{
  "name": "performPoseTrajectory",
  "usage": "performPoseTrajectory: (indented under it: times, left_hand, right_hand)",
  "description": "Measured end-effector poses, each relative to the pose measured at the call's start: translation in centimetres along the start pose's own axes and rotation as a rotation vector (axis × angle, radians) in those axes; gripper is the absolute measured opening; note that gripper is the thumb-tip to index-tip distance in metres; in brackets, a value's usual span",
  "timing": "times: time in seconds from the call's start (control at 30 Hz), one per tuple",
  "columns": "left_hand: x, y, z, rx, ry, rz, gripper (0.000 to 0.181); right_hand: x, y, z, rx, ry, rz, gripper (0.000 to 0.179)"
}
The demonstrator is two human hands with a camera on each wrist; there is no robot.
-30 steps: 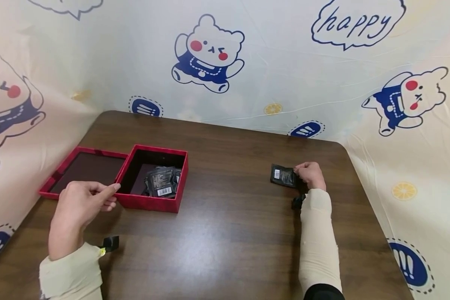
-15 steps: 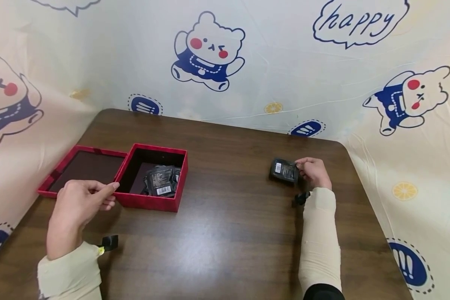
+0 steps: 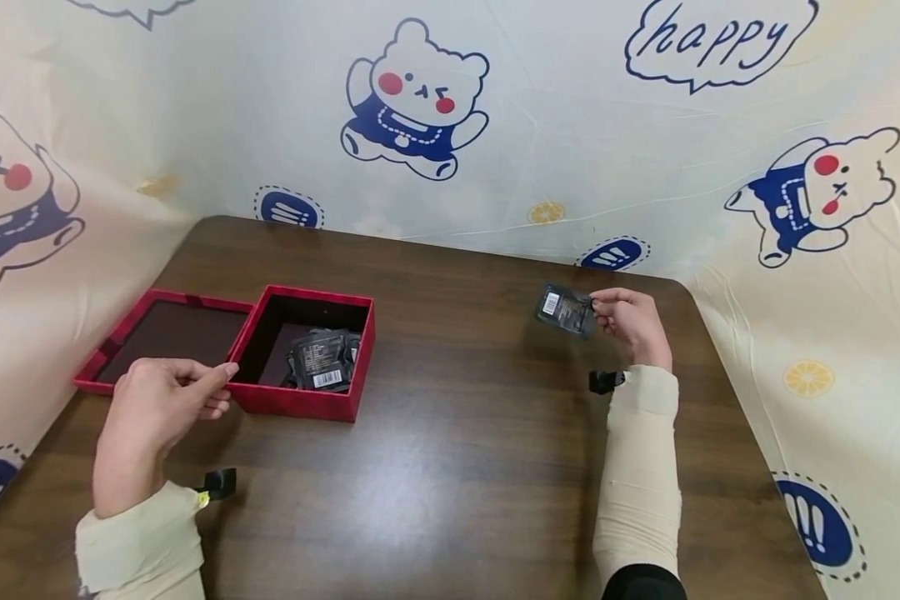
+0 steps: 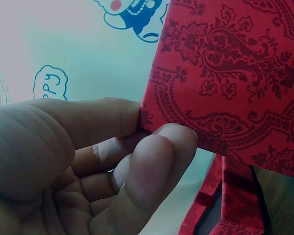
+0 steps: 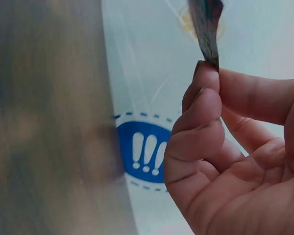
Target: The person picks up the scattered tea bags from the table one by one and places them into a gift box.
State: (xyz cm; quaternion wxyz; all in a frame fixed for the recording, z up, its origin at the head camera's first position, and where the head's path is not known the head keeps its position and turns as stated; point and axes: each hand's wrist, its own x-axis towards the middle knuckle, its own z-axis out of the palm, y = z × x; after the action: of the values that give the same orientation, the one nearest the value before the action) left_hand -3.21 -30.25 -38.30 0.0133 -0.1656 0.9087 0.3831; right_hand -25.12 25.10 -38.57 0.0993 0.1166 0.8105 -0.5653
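Observation:
Between thumb and fingertips, my right hand (image 3: 630, 325) pinches a flat black sachet (image 3: 564, 310) with a white barcode label by its right edge. The sachet is raised over the table at the back right; in the right wrist view it shows edge-on as a thin dark packet (image 5: 208, 32). My left hand (image 3: 157, 408) pinches the near left corner of a red box (image 3: 292, 402). Seen from the left wrist, the box's patterned red wall (image 4: 225, 73) fills the upper right. Inside the box lie several similar black sachets (image 3: 322, 358).
A shallow red lid (image 3: 93, 387) with a dark inside lies directly left of the box. The brown wooden table (image 3: 457, 467) ends at a printed cloth backdrop (image 3: 495, 125) behind and at both sides. Small black wrist cameras stick out beside both forearms.
My right hand has lifted the sachet off the table and moved it up and slightly back. My left hand stays at the box corner.

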Motion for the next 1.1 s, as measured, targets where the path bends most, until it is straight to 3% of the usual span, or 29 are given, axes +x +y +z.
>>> performPoseTrajectory:
  times: [0.4, 0.67, 1.1]
  left_hand:
    - [0.0, 0.1, 0.0, -0.006, -0.014, -0.004, 0.052]
    - [0.0, 0.0, 0.0, -0.008, -0.006, 0.0, 0.051]
    - [0.0, -0.2, 0.0, -0.005, 0.003, 0.01, 0.051]
  right_hand:
    - [-0.9, -1.6, 2.4, -0.005, -0.035, -0.066, 0.024]
    - [-1.3, -3.2, 4.7, 0.137, -0.112, -0.079, 0.019]
    - [-2.0, -6.1, 10.2, 0.194, -0.194, -0.131, 0.013]
